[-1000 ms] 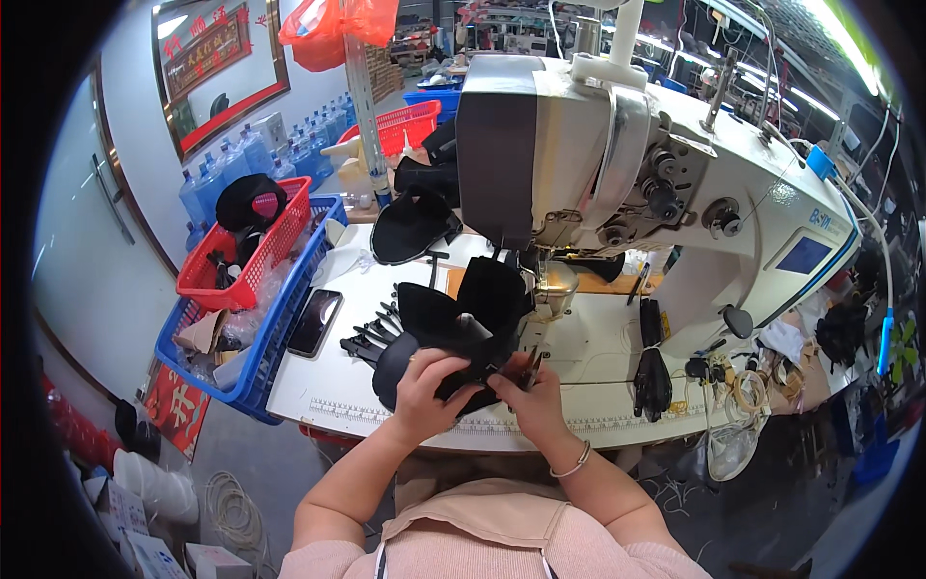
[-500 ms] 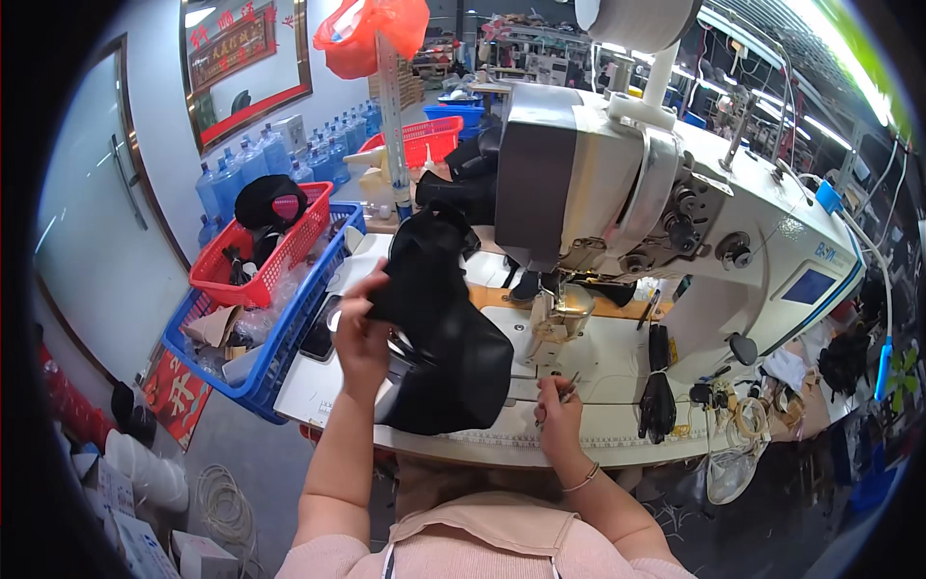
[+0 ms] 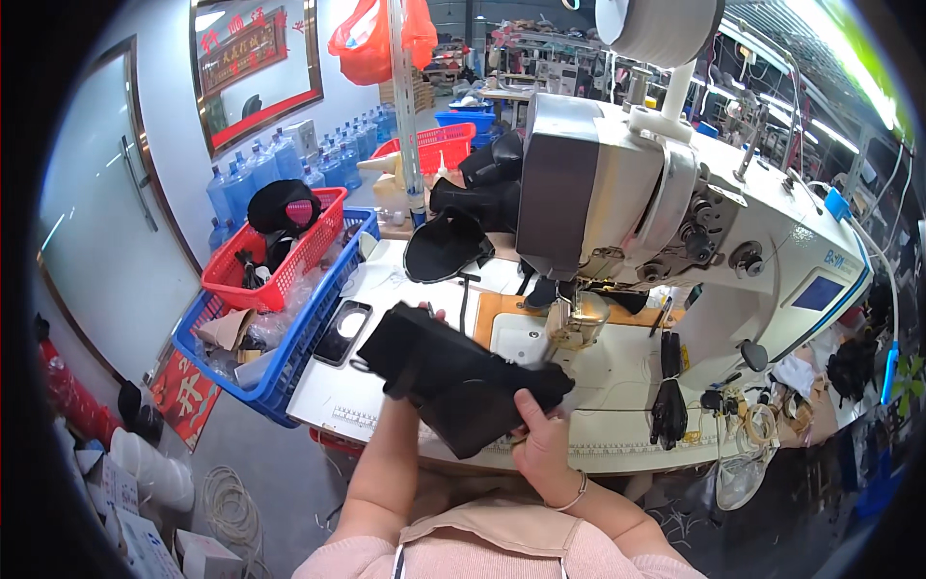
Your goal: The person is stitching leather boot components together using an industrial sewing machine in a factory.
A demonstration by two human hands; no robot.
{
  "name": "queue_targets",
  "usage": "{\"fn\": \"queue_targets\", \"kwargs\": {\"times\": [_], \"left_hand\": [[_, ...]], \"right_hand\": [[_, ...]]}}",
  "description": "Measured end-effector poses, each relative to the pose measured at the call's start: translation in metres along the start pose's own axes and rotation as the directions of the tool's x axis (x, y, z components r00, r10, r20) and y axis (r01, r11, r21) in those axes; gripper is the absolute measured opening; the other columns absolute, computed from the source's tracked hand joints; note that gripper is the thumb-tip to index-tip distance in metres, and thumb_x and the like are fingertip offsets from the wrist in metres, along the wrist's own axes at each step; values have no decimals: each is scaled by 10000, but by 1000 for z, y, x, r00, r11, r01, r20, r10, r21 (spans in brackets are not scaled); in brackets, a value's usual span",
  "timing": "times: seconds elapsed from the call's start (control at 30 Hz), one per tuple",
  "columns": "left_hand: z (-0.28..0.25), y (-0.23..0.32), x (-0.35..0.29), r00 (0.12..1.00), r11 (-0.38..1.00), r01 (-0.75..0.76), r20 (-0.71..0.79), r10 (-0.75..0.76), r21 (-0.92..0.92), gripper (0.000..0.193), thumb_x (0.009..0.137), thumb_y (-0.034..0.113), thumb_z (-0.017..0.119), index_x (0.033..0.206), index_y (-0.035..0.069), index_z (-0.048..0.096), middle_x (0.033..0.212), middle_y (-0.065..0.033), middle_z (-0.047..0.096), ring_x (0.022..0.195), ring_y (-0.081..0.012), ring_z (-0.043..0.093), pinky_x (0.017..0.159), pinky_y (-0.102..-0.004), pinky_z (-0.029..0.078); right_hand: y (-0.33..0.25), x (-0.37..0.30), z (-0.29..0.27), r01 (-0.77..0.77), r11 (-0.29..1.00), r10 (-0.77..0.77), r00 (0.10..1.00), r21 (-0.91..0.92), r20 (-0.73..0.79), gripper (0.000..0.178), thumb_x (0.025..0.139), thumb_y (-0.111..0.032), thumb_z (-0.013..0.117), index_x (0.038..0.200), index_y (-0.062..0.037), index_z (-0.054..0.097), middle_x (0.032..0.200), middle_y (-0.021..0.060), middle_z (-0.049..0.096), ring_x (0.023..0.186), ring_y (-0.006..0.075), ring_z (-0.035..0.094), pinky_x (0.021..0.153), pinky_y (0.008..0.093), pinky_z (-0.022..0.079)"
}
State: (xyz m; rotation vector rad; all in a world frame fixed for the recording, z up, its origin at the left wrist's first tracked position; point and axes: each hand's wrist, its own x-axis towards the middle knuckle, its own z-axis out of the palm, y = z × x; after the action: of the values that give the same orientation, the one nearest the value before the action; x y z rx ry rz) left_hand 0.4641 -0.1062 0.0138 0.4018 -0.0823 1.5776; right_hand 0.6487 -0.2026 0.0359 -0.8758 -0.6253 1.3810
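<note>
A black boot upper (image 3: pixel 463 386) is held tilted above the front edge of the sewing table. My left hand (image 3: pixel 439 314) is mostly hidden beneath it, with only fingertips showing past its far edge. At the right end of the upper, my right hand (image 3: pixel 542 444) grips with the thumb on top; its other fingers are largely covered. Whether small snips are still in that hand cannot be seen. Just beyond the upper stands the sewing machine (image 3: pixel 656 203), its needle area over a metal post (image 3: pixel 579 323).
A phone (image 3: pixel 342 331) lies at the table's left, beside a blue basket (image 3: pixel 280 386) holding a red basket (image 3: pixel 318 236). Another black piece (image 3: pixel 446 246) rests farther back. A bundle of black strips (image 3: pixel 668 400) lies to the right. A thread cone (image 3: pixel 656 29) tops the machine.
The boot upper, upright in my left hand before, is now lowered and turned sideways. My right hand, which held small snips near the machine, has moved left onto the upper's right end.
</note>
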Motion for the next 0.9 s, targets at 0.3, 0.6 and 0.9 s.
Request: {"fn": "queue_targets", "kwargs": {"times": [0.3,0.6,0.9], "left_hand": [[68,-5,-89,917,-149,-342,365,164,928,545,699,127,758,1180,16,527,808,-42,487,669,-126,478,579,-246,425],[41,-52,-94,937,-246,-345,349,-28,906,303,674,183,774,939,86,663,851,-65,520,722,-197,559,609,-282,473],[54,-54,-79,826,-392,-551,412,-386,737,243,693,262,731,867,116,647,805,-36,535,692,-202,568,596,-303,462]], "right_hand": [[37,2,-38,766,462,-646,636,-447,422,220,780,-14,682,992,9,627,1005,94,642,885,176,598,826,301,450],[39,-35,-74,658,704,-510,731,-268,453,385,767,-67,676,1123,22,559,1057,116,615,968,220,594,908,333,426],[42,-52,-106,334,809,-287,943,-483,170,429,781,-153,726,1139,3,549,1050,83,602,952,160,567,827,283,454]]}}
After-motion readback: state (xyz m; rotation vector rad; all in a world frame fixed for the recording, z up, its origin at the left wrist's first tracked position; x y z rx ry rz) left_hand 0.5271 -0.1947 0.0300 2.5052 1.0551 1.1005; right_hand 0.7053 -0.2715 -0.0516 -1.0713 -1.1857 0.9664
